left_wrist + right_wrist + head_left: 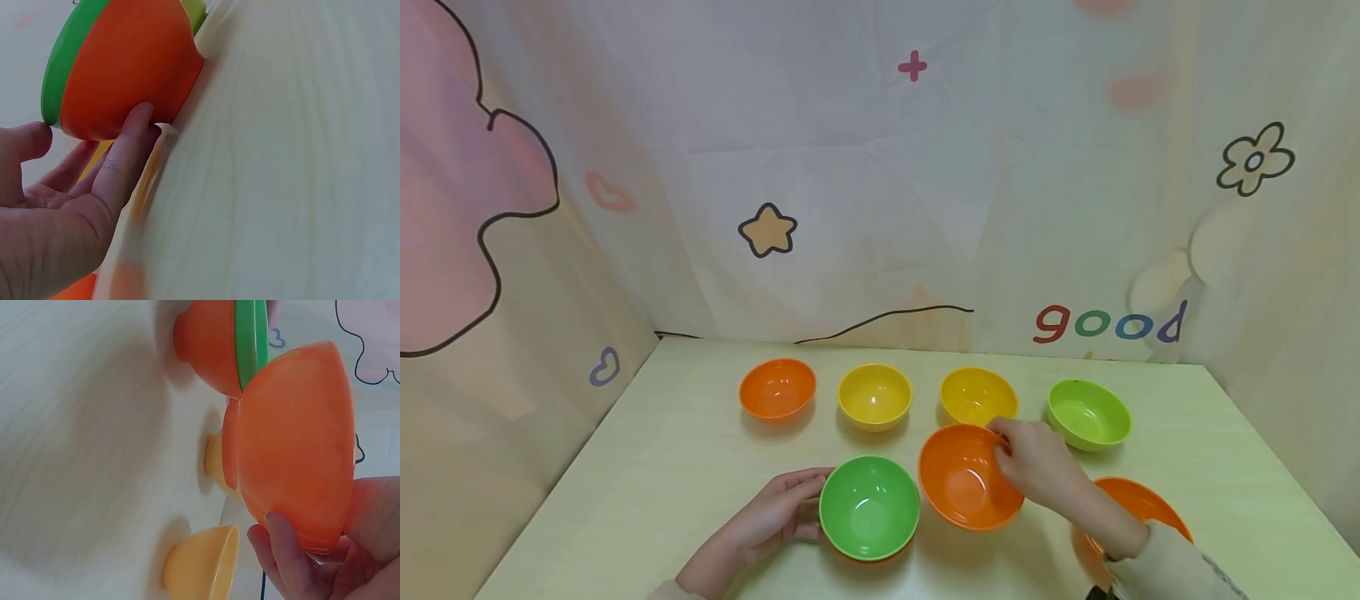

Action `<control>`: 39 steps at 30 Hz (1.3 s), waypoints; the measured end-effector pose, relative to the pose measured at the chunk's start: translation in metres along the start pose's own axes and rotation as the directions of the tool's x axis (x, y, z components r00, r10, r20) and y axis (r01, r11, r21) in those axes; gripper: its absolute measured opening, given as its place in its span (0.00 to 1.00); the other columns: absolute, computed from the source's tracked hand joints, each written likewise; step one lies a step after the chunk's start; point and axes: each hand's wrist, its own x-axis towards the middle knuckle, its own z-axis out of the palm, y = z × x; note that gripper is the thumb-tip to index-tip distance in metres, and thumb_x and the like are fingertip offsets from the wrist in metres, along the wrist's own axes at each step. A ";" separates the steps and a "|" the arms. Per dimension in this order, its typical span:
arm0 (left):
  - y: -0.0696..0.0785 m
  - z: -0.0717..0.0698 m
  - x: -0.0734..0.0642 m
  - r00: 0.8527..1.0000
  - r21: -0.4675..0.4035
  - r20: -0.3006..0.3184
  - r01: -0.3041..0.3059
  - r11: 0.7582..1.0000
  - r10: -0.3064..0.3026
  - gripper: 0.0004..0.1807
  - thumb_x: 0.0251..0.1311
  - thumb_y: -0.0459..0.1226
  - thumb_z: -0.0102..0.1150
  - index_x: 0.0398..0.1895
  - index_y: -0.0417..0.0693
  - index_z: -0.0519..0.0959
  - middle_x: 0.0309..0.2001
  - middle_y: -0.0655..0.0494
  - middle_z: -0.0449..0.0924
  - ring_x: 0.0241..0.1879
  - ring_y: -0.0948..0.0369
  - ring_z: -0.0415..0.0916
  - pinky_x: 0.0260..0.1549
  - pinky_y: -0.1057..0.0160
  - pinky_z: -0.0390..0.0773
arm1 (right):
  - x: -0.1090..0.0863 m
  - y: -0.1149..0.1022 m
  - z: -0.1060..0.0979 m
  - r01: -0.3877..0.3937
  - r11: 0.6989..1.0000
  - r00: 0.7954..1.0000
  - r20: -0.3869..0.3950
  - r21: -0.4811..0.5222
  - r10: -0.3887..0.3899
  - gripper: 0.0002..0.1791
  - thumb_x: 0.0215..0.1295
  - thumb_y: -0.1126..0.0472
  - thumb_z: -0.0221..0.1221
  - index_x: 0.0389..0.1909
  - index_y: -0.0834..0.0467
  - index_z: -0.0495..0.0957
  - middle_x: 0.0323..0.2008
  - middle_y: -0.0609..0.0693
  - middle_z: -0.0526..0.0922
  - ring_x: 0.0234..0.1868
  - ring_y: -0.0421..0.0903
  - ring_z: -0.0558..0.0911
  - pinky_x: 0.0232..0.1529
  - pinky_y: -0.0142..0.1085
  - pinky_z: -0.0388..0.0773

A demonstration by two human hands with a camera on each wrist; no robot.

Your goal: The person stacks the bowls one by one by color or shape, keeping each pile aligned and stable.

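A green bowl (870, 508) sits nested in an orange bowl (134, 69) on the near middle of the table. My left hand (778, 510) is at the left side of this stack. In the left wrist view its thumb touches the green rim, and its fairly straight fingers rest against the orange side. My right hand (1043, 465) pinches the right rim of another orange bowl (964, 483), thumb and fingers on either side of the wall. That bowl is held above the table, just right of the stack, its opening turned up toward the head camera.
Along the back stand an orange bowl (777, 389), two yellow bowls (875, 396) (977, 395) and a light green bowl (1088, 414). Another orange bowl (1142, 504) is at the right, partly hidden by my right forearm. A printed cloth (850, 167) hangs behind the table (700, 417).
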 end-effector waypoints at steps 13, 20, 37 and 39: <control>0.000 0.000 0.000 1.000 0.002 0.002 -0.010 1.000 0.010 0.28 0.67 0.44 0.45 0.64 0.34 0.61 0.54 0.44 0.75 0.45 0.55 0.78 0.42 0.54 0.80 | 0.004 -0.019 0.002 0.046 0.999 0.998 -0.034 0.013 -0.046 0.09 0.54 0.71 0.56 0.35 0.62 0.80 0.23 0.48 0.76 0.19 0.41 0.68 0.18 0.27 0.69; -0.001 -0.001 -0.001 1.000 -0.002 0.006 -0.004 1.000 0.004 0.28 0.67 0.43 0.46 0.64 0.34 0.61 0.52 0.46 0.77 0.45 0.55 0.79 0.42 0.54 0.80 | 0.007 -0.033 0.005 0.026 0.999 1.000 -0.017 0.041 -0.025 0.09 0.55 0.71 0.57 0.36 0.61 0.80 0.25 0.48 0.79 0.19 0.41 0.70 0.20 0.27 0.73; 0.001 -0.001 -0.001 1.000 -0.008 0.018 0.006 1.000 -0.006 0.28 0.67 0.43 0.45 0.64 0.34 0.62 0.53 0.46 0.76 0.44 0.56 0.79 0.42 0.55 0.80 | 0.016 -0.058 0.020 0.124 0.991 0.992 -0.027 0.042 -0.123 0.07 0.55 0.70 0.58 0.33 0.60 0.80 0.23 0.47 0.78 0.18 0.40 0.69 0.18 0.26 0.71; 0.001 -0.001 -0.001 1.000 -0.008 0.018 0.006 1.000 -0.006 0.27 0.67 0.43 0.45 0.64 0.35 0.62 0.53 0.46 0.76 0.44 0.56 0.79 0.42 0.55 0.80 | 0.017 -0.060 0.021 0.124 0.991 0.992 -0.022 0.050 -0.123 0.07 0.55 0.70 0.58 0.34 0.60 0.80 0.23 0.47 0.78 0.17 0.40 0.69 0.18 0.26 0.71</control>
